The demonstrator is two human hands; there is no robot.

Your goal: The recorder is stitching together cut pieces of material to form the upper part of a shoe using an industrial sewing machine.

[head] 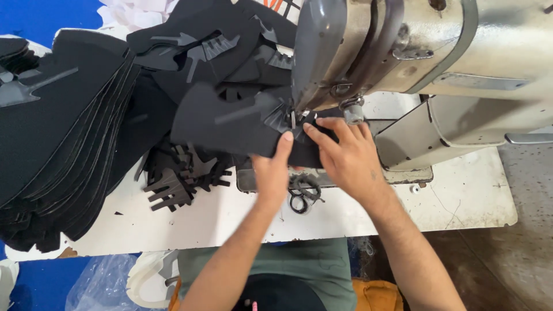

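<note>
While the black fabric panel (230,124) lies flat under the sewing machine head (368,52), I keep my left hand (272,173) pinching its near edge, thumb on top, fingers tucked beneath. My right hand (345,158) presses down just beside the presser foot (294,118), fingers spread flat. Done well, I judge, this means even pressure, fingertips clear of the needle, and a steady feed. Small scissors (302,194) lie on the white table (461,196); stacked black panels (63,144) sit left.
</note>
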